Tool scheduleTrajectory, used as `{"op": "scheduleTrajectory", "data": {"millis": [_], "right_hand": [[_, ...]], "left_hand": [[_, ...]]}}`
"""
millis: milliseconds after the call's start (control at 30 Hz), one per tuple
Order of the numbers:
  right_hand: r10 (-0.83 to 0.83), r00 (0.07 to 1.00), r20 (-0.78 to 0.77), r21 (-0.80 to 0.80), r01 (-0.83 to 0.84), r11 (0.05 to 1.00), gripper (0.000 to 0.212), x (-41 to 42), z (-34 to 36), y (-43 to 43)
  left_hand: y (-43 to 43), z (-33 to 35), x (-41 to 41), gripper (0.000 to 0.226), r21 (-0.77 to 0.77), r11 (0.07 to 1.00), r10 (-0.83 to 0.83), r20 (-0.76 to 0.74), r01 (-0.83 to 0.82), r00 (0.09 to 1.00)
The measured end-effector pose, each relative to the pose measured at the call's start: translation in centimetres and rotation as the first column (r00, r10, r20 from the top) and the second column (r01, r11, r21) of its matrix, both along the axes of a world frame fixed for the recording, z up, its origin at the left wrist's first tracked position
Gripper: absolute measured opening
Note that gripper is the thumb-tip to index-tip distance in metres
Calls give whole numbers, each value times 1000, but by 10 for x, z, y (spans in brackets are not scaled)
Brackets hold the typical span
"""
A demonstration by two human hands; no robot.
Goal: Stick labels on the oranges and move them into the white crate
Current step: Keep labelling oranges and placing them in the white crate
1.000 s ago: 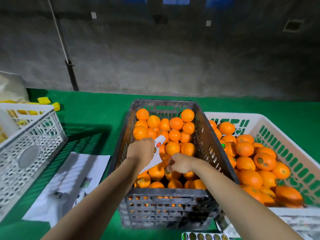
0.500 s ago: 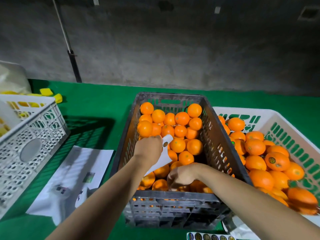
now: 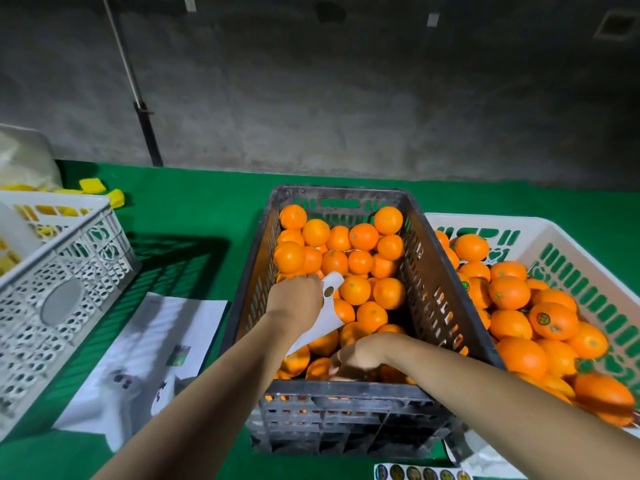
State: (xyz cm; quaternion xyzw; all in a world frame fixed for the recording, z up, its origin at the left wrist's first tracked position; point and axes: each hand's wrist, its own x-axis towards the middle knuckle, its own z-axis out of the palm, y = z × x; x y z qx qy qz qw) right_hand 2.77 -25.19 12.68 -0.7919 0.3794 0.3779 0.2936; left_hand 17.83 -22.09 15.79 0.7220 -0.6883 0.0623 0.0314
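A dark grey crate (image 3: 436,306) in the middle holds several unlabelled oranges (image 3: 355,289). To its right stands the white crate (image 3: 540,233) with green slots, full of oranges, some bearing round labels (image 3: 543,318). My left hand (image 3: 294,301) is over the grey crate, shut on a white label strip (image 3: 329,317) with one round sticker showing. My right hand (image 3: 356,355) reaches down among the oranges at the near end of the grey crate, fingers curled around one; the grip itself is partly hidden.
A white perforated crate (image 3: 69,282) with yellow items stands at left. White paper sheets (image 3: 145,358) lie on the green table (image 3: 194,209) between crates. A strip of round stickers (image 3: 422,474) lies at the bottom edge. A grey wall rises behind.
My right hand has sunk lower toward the near end of the grey crate. My left hand with the label strip stays over the crate. The camera view shifted slightly.
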Motion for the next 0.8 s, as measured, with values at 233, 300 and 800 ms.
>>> {"op": "scheduleTrajectory", "data": {"millis": [233, 300, 800], "right_hand": [[-24, 998, -61, 1, 24, 1000, 57, 0, -2, -4], [-10, 999, -37, 6, 10, 1000, 52, 2, 3, -2], [-710, -703, 38, 964, 212, -158, 72, -40, 60, -57]], "left_hand": [[2, 1, 0, 15, -2, 1000, 5, -27, -5, 1000], [3, 3, 1, 17, -66, 997, 41, -63, -46, 997], [13, 21, -2, 16, -202, 962, 168, -89, -183, 982]]}}
